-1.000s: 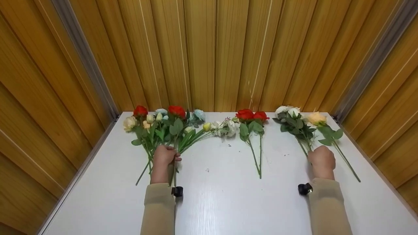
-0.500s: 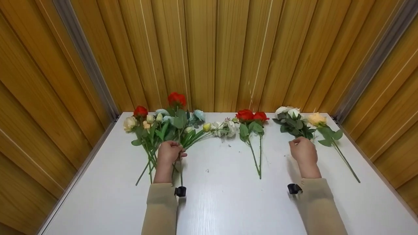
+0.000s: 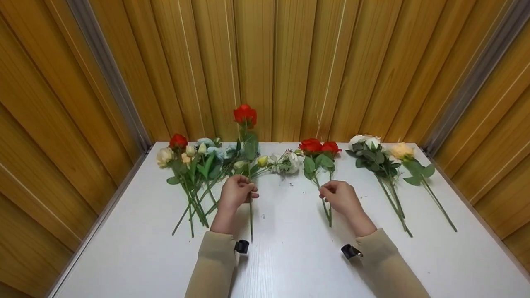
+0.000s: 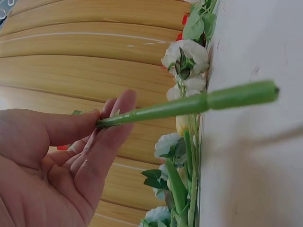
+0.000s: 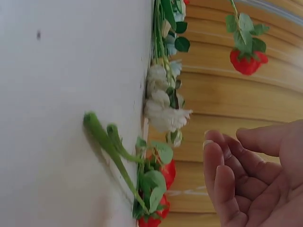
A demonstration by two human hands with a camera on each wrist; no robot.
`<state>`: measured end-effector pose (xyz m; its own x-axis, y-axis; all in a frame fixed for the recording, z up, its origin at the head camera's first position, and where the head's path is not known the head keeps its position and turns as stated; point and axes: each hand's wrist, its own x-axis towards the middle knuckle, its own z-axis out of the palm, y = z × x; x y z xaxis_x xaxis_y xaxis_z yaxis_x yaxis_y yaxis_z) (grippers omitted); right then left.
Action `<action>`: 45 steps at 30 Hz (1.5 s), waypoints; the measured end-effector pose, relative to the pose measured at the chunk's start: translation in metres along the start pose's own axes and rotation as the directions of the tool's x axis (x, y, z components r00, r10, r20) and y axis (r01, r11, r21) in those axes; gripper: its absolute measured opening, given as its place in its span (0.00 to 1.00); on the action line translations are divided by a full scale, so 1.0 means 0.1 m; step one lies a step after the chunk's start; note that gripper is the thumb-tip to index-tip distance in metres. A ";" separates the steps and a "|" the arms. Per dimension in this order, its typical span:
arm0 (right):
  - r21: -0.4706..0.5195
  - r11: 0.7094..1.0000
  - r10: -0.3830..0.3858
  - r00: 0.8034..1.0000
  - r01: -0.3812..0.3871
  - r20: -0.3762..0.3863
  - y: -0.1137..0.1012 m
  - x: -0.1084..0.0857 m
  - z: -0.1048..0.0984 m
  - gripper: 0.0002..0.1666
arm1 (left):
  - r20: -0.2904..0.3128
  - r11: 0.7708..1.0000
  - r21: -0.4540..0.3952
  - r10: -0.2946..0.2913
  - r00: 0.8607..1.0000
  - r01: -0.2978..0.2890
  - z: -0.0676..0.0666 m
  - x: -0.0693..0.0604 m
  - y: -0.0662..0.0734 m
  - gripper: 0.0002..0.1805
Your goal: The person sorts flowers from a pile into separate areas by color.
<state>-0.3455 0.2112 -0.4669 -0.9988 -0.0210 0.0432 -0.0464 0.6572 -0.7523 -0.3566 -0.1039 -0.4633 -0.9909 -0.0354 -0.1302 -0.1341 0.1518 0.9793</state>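
Note:
My left hand [image 3: 235, 193] pinches the stem of a red rose [image 3: 245, 115] between thumb and fingers, holding it raised off the table with the bloom up. In the left wrist view the green stem [image 4: 189, 105] points out from the fingertips past the palm. My right hand [image 3: 342, 198] hovers by the stems of two red roses [image 3: 311, 145] that lie on the table. From the right wrist view, its fingers [image 5: 215, 161] are loosely bent with a gap to the thumb and nothing between them; those roses lie beyond the hand.
At the left lies a pile of mixed flowers, including another red rose [image 3: 178, 141] and blue blooms [image 3: 205, 143]. White flowers [image 3: 290, 163] lie mid-table near the wooden wall [image 3: 290, 70]. White roses [image 3: 365, 142] and a peach rose [image 3: 401, 151] lie on the right of the white table [image 3: 285, 265].
My left hand has lifted the red rose out of the left pile and carried it right. My right hand has let go of the white roses' stems and moved left to the two red roses.

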 end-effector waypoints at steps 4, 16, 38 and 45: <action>0.046 0.998 -0.036 0.998 0.034 0.046 -0.10 -0.08 0.19 0.13 | 0.038 0.999 -0.034 0.022 0.999 -0.021 0.13 -0.03 0.02 0.07; 0.309 0.941 -0.221 0.945 0.142 0.240 -0.25 -0.28 0.66 0.17 | 0.179 0.989 -0.096 0.132 0.975 -0.116 0.56 -0.17 0.02 0.05; 0.320 0.940 -0.186 0.965 0.120 0.184 -0.23 -0.25 0.61 0.10 | 0.157 0.959 0.209 0.161 0.974 -0.192 0.60 -0.16 -0.03 0.06; 0.272 0.962 -0.060 0.985 0.013 0.162 -0.14 -0.14 0.36 0.09 | 0.011 0.896 0.436 0.090 0.996 -0.086 0.39 -0.05 -0.11 0.07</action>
<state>-0.3315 0.1747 -0.4806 -0.9831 -0.1822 -0.0193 -0.0614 0.4270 -0.9022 -0.3510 -0.0670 -0.4793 -0.9990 -0.0110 -0.0431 -0.0417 0.5701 0.8205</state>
